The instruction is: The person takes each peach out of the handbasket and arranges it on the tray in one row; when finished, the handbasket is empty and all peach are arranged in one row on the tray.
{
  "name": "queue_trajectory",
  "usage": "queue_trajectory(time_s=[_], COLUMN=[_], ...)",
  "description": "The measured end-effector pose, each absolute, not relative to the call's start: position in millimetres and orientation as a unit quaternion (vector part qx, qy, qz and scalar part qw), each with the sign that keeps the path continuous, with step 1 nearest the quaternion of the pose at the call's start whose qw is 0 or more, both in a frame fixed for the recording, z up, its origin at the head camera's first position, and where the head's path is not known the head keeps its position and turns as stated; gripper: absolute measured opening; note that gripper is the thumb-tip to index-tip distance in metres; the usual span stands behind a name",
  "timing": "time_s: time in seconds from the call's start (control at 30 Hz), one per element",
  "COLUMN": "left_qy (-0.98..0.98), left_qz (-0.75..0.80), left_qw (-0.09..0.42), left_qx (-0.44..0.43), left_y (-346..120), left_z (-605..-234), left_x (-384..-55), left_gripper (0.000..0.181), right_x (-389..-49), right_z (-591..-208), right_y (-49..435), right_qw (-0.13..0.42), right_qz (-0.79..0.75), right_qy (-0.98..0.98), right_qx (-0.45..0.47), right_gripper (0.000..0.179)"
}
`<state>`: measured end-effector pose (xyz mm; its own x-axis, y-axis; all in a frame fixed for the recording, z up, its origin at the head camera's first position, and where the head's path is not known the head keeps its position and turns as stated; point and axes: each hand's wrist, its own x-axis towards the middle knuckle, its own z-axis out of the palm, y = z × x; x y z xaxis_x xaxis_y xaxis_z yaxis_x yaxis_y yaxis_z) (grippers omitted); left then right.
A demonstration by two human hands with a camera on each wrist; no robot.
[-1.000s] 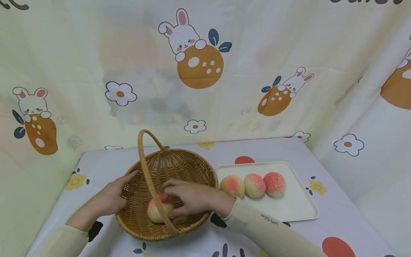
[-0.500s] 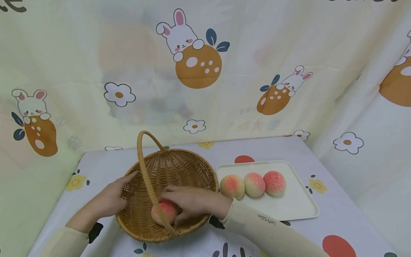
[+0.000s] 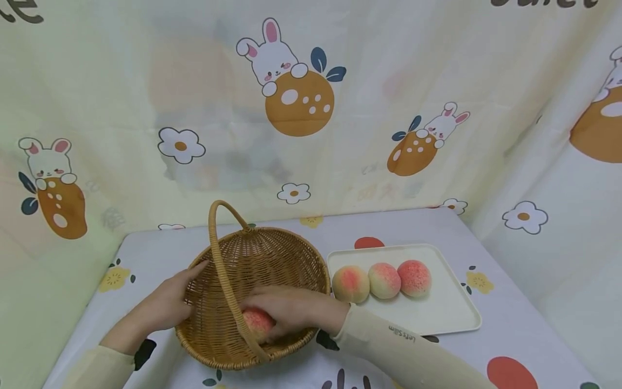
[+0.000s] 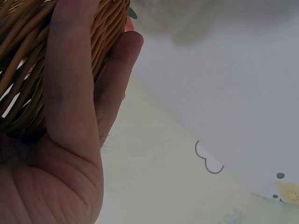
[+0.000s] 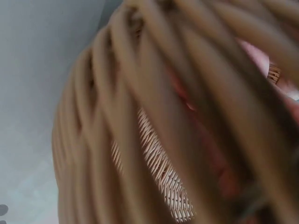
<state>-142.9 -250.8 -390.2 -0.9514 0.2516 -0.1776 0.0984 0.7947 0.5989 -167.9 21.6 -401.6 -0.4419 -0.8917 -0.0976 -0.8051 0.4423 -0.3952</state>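
A brown wicker basket [image 3: 286, 259] with a tall arched handle [image 3: 221, 265] stands on the left half of the table. At its left side, my left hand [image 3: 165, 302] holds the rim; the left wrist view has its fingers [image 4: 70, 84] against the weave. My right hand [image 3: 286, 308] reaches inside over the right rim and grips a pink and cream peach [image 3: 257, 323] low in the basket, near the front. The handle and my fingers partly cover this peach. In the right wrist view, blurred wicker [image 5: 154, 93] fills most of the picture, with red patches showing through the gaps.
To the right of the basket lies a white rectangular tray [image 3: 452, 308]. Three peaches [image 3: 385, 281] sit in a row along its back left part. A patterned cloth covers the table [image 3: 160, 243], and a printed curtain [image 3: 218, 97] hangs behind it.
My right hand and the peach in it have shifted a little to the right and toward the front inside the basket. The left hand has stayed on the rim.
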Motion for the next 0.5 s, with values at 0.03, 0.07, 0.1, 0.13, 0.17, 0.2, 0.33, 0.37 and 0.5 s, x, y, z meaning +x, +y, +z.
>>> queue_trajectory(time_s=[0.03, 0.07, 0.1, 0.13, 0.17, 0.2, 0.33, 0.37, 0.5], left_qy=[0.939, 0.940, 0.940, 0.940, 0.940, 0.940, 0.939, 0.938, 0.936], left_qz=[0.305, 0.304, 0.303, 0.302, 0.301, 0.301, 0.305, 0.305, 0.311], left_qw=[0.125, 0.124, 0.124, 0.124, 0.124, 0.125, 0.130, 0.132, 0.138], left_qx=[0.094, 0.095, 0.095, 0.096, 0.097, 0.098, 0.096, 0.095, 0.092], left_y=[-251.1, -251.5, -251.8, -252.1, -252.3, -252.5, -253.0, -253.1, -253.3], left_z=[-390.6, -391.0, -391.1, -391.1, -390.9, -390.7, -389.3, -388.9, -388.0], left_x=[-142.9, -143.0, -143.2, -143.3, -143.6, -143.8, -144.6, -144.8, -145.3], left_gripper=[0.094, 0.094, 0.094, 0.094, 0.094, 0.094, 0.095, 0.095, 0.095], right_x=[-168.0, -168.1, -168.5, -169.4, -170.5, -171.8, -178.0, -179.7, -187.5], right_z=[-401.4, -400.7, -399.4, -397.9, -396.0, -393.8, -381.9, -378.8, -367.7], right_y=[21.8, 22.3, 23.2, 24.3, 26.0, 27.8, 41.9, 46.7, 70.2], right_qw=[0.141, 0.134, 0.128, 0.124, 0.122, 0.121, 0.120, 0.118, 0.111], right_qz=[-0.148, -0.149, -0.155, -0.164, -0.178, -0.195, -0.291, -0.318, -0.428], right_qy=[0.837, 0.840, 0.842, 0.845, 0.847, 0.848, 0.839, 0.833, 0.797], right_qx=[-0.507, -0.505, -0.501, -0.494, -0.486, -0.478, -0.444, -0.437, -0.412], right_gripper=[0.067, 0.067, 0.068, 0.069, 0.070, 0.071, 0.073, 0.073, 0.071])
